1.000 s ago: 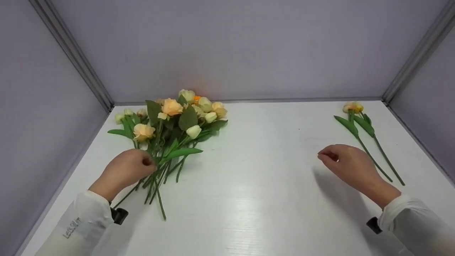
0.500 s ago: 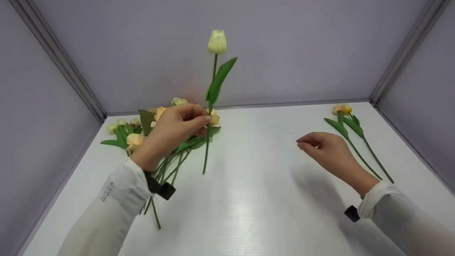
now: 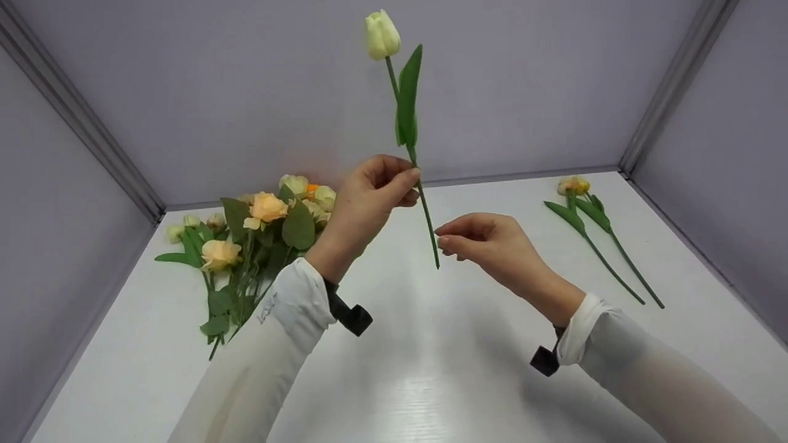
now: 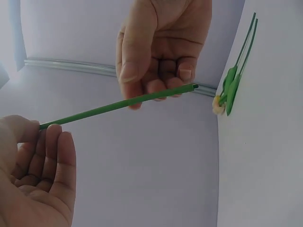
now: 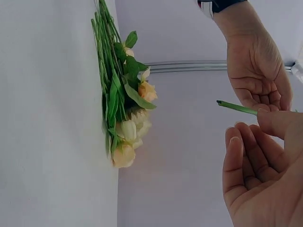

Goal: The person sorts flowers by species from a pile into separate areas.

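My left hand (image 3: 372,200) pinches a pale yellow-green tulip (image 3: 383,35) by its stem, between thumb and fingers. The tulip stands nearly upright above the table, its head tilted slightly left and one long green leaf (image 3: 408,98) rising beside it. My right hand (image 3: 492,243) is at the lower end of the stem, fingers loosely bent and thumb a little apart from them. In the left wrist view, the green stem (image 4: 113,105) runs from my left fingertips across the front of my right hand's fingers. The right wrist view shows the cut stem end (image 5: 232,107) beside my right thumb.
A bunch of roses and tulips (image 3: 265,212) lies at the left of the white table (image 3: 394,381), partly behind my left arm. Two yellow-orange tulips (image 3: 575,184) lie side by side at the right. Grey panels (image 3: 492,80) enclose the back and sides.
My left hand has lifted the tulip from the bunch and carried it up and right to the middle. My right hand has moved left to the stem's lower end.
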The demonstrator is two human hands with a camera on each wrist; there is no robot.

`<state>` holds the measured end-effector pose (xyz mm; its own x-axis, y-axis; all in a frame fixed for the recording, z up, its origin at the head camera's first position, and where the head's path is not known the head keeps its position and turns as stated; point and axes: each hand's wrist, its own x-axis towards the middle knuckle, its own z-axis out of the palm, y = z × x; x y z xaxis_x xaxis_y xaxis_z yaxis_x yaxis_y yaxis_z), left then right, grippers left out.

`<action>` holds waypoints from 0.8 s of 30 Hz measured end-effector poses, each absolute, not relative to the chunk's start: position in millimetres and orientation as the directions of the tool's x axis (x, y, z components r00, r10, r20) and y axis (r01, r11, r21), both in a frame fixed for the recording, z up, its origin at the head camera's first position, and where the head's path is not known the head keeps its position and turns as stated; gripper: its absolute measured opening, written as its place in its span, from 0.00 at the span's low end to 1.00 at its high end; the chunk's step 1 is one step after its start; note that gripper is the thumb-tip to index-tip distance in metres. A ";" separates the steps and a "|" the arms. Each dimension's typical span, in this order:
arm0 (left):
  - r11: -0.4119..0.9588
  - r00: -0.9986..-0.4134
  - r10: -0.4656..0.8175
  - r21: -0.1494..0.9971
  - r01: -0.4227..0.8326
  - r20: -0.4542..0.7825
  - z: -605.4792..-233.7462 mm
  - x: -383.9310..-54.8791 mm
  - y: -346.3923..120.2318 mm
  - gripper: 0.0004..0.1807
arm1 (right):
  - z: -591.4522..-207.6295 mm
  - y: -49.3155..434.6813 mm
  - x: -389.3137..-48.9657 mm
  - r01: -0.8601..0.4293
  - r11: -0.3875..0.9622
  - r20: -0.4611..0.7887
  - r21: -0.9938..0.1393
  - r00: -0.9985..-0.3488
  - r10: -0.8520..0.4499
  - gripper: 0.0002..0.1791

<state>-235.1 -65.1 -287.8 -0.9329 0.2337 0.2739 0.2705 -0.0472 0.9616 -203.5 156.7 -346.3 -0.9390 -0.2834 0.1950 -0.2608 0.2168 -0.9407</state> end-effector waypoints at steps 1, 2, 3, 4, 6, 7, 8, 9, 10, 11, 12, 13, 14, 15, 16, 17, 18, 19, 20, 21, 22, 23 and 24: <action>-0.056 -0.933 0.233 0.962 0.268 0.274 -288.4 -235.0 -63.2 0.08 | -346.7 155.0 -203.5 -0.255 0.219 0.189 -0.942 -0.940 -0.283 0.12; -0.061 -0.934 0.231 0.962 0.267 0.274 -289.1 -235.0 -61.8 0.08 | -347.2 153.6 -203.3 -0.249 0.221 0.183 -0.943 -0.942 -0.281 0.12; -0.066 -0.933 0.230 0.961 0.267 0.275 -289.5 -234.9 -60.7 0.08 | -347.8 152.5 -203.2 -0.246 0.225 0.180 -0.943 -0.944 -0.278 0.11; -0.071 -0.933 0.229 0.961 0.267 0.277 -289.9 -234.7 -60.0 0.08 | -348.3 151.5 -203.2 -0.244 0.226 0.178 -0.943 -0.945 -0.276 0.11; -0.079 -0.932 0.226 0.959 0.271 0.282 -290.9 -234.1 -59.0 0.07 | -349.5 150.0 -203.1 -0.249 0.237 0.182 -0.939 -0.945 -0.272 0.11; -0.081 -0.931 0.225 0.958 0.276 0.287 -291.5 -233.8 -58.8 0.07 | -349.8 149.3 -203.0 -0.254 0.242 0.186 -0.936 -0.944 -0.271 0.10; -0.081 -0.930 0.223 0.956 0.280 0.292 -292.2 -233.8 -58.8 0.07 | -350.1 148.9 -202.9 -0.261 0.248 0.192 -0.933 -0.943 -0.272 0.10; -0.081 -0.929 0.223 0.955 0.285 0.296 -292.9 -233.4 -59.0 0.07 | -350.5 148.5 -202.9 -0.269 0.255 0.197 -0.929 -0.941 -0.274 0.10; -0.081 -0.927 0.227 0.955 0.286 0.298 -293.7 -233.4 -58.3 0.08 | -350.9 149.1 -202.4 -0.274 0.261 0.201 -0.926 -0.940 -0.275 0.10; -0.079 -0.926 0.233 0.955 0.287 0.298 -294.4 -233.3 -57.9 0.08 | -351.4 150.0 -202.0 -0.281 0.269 0.206 -0.921 -0.939 -0.276 0.10; -0.077 -0.924 0.242 0.955 0.286 0.297 -295.3 -233.3 -57.7 0.08 | -352.0 150.9 -201.9 -0.285 0.276 0.207 -0.918 -0.938 -0.278 0.09; -0.072 -0.920 0.255 0.955 0.287 0.296 -296.4 -233.4 -57.8 0.09 | -352.5 152.2 -201.7 -0.288 0.286 0.209 -0.914 -0.938 -0.278 0.09; -0.064 -0.918 0.269 0.956 0.286 0.292 -297.1 -233.1 -58.2 0.09 | -353.1 154.2 -201.3 -0.289 0.299 0.207 -0.909 -0.938 -0.278 0.09; -0.047 -0.915 0.284 0.957 0.286 0.288 -298.0 -232.5 -58.8 0.10 | -353.8 156.7 -201.3 -0.290 0.313 0.205 -0.904 -0.939 -0.276 0.09; -0.023 -0.911 0.298 0.957 0.291 0.284 -298.8 -231.7 -59.7 0.12 | -354.5 160.1 -201.4 -0.290 0.333 0.203 -0.897 -0.940 -0.272 0.09; 0.009 -0.907 0.311 0.953 0.303 0.285 -299.8 -231.0 -60.7 0.13 | -355.6 164.2 -201.9 -0.290 0.358 0.201 -0.888 -0.943 -0.265 0.09; 0.052 -0.901 0.321 0.945 0.324 0.291 -301.0 -230.3 -61.9 0.14 | -356.8 169.3 -202.4 -0.285 0.384 0.196 -0.878 -0.947 -0.256 0.09; 0.108 -0.896 0.329 0.931 0.350 0.298 -302.4 -229.1 -63.4 0.16 | -358.2 175.5 -203.0 -0.280 0.413 0.191 -0.867 -0.951 -0.244 0.10; 0.167 -0.890 0.337 0.910 0.379 0.308 -304.0 -228.0 -65.1 0.18 | -360.1 182.7 -203.9 -0.269 0.441 0.181 -0.856 -0.956 -0.231 0.10; 0.237 -0.882 0.344 0.880 0.412 0.321 -306.2 -226.9 -67.0 0.19 | -362.6 190.7 -205.2 -0.256 0.473 0.171 -0.843 -0.961 -0.215 0.10; 0.309 -0.874 0.351 0.839 0.447 0.336 -308.7 -225.7 -69.5 0.20 | -365.6 199.5 -206.5 -0.239 0.504 0.160 -0.830 -0.967 -0.196 0.11; 0.378 -0.863 0.361 0.791 0.481 0.353 -311.6 -224.6 -72.3 0.21 | -368.7 208.9 -207.7 -0.217 0.532 0.143 -0.819 -0.974 -0.176 0.12; 0.445 -0.854 0.372 0.737 0.509 0.364 -314.9 -223.4 -75.5 0.22 | -371.9 219.0 -208.9 -0.193 0.559 0.126 -0.806 -0.980 -0.155 0.12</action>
